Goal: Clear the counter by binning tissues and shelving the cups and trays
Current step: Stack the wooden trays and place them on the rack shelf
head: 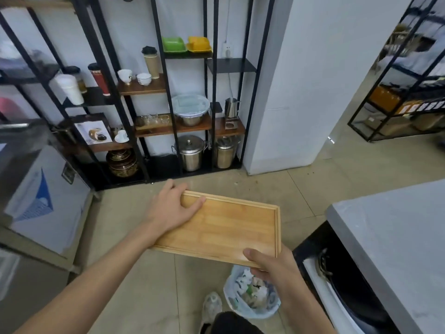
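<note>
I hold a flat wooden tray [226, 227] level in the air above the tiled floor. My left hand [173, 208] grips its far left corner, thumb on top. My right hand [272, 263] grips its near right corner. Ahead stands a black metal shelf unit [154, 92] with wooden boards; white cups [134, 77] sit on one board. Below the tray, a bin lined with a white bag [250, 295] holds crumpled tissues. The grey counter [397, 237] is at the right.
The shelves carry tumblers, green and yellow dishes [186, 44], a steel bowl, glasses and steel pots [192, 153]. A steel appliance [36, 189] stands at the left, a white pillar [301, 92] at the right. My shoe [212, 307] is beside the bin.
</note>
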